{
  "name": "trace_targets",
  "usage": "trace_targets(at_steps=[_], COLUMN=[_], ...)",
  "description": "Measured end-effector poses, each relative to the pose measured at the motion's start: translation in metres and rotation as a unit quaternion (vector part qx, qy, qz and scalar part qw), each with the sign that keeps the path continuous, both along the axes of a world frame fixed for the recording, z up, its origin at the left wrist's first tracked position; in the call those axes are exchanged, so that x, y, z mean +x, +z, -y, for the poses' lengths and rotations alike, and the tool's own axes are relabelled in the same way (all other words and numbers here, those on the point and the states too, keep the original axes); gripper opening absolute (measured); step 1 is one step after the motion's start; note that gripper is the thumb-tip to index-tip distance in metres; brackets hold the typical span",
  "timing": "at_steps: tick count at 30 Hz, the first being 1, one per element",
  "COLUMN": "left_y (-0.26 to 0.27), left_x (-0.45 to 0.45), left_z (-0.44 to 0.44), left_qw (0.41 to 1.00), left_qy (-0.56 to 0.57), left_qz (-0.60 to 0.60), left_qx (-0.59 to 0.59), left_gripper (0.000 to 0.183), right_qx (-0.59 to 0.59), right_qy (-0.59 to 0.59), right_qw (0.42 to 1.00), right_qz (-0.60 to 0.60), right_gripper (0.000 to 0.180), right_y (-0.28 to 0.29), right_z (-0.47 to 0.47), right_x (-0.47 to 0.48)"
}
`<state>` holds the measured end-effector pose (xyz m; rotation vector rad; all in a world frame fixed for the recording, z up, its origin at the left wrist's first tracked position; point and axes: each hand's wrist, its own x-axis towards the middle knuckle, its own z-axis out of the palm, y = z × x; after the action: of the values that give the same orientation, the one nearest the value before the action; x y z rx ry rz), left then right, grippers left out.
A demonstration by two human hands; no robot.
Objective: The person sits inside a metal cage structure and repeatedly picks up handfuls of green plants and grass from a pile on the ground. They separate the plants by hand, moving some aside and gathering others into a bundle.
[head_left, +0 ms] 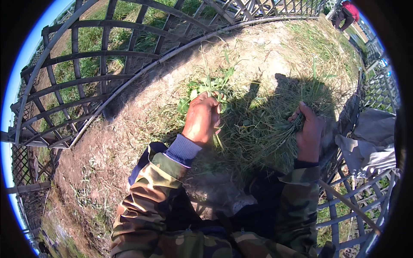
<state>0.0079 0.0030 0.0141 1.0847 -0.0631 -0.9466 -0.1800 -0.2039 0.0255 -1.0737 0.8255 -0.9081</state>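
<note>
My left hand [201, 119] is closed around a bunch of leafy green weeds [196, 88]. Their leaves stick out above the fist, and a few stems poke out below it. On the right, in shade, my right hand [308, 132] grips a bundle of long grass [287, 133], with blades hanging down to its left. Between and beneath both hands lies a heap of cut or pulled grass [248, 135], partly covered by my shadow. Where the bundle in my right hand ends and the heap begins is hard to tell.
A lattice fence [106, 53] curves along the left and far side, with a pole rail at its foot. Another lattice fence [351, 200] stands at the right, a grey cloth [367, 142] draped over it. Far off, a person [347, 14] in red bends over.
</note>
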Motion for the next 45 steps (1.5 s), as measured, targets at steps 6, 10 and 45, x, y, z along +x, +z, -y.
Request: trace_targets(at_steps=[6,10,45], left_y=[-0.003,-0.004,-0.034], left_x=[-0.006,-0.011,-0.030], left_z=[0.004,0.004,0.015], left_qw=[0.999,0.997,0.996], left_qy=[-0.026,-0.077,-0.083], left_qz=[0.022,0.019,-0.030], left_qx=[-0.028,-0.025,-0.019], left_gripper=[0.009,0.017,0.020], right_qx=[0.014,0.084,-0.347], right_qy=[0.096,0.150,0.263], right_qw=[0.995,0.985,0.891], right_qz=[-0.011,-0.005,-0.127], right_gripper=[0.015,0.013,0.006], right_y=[-0.002,-0.011,-0.038], right_z=[-0.032,-0.050,-0.086], right_x=[0.019,0.033,0.047])
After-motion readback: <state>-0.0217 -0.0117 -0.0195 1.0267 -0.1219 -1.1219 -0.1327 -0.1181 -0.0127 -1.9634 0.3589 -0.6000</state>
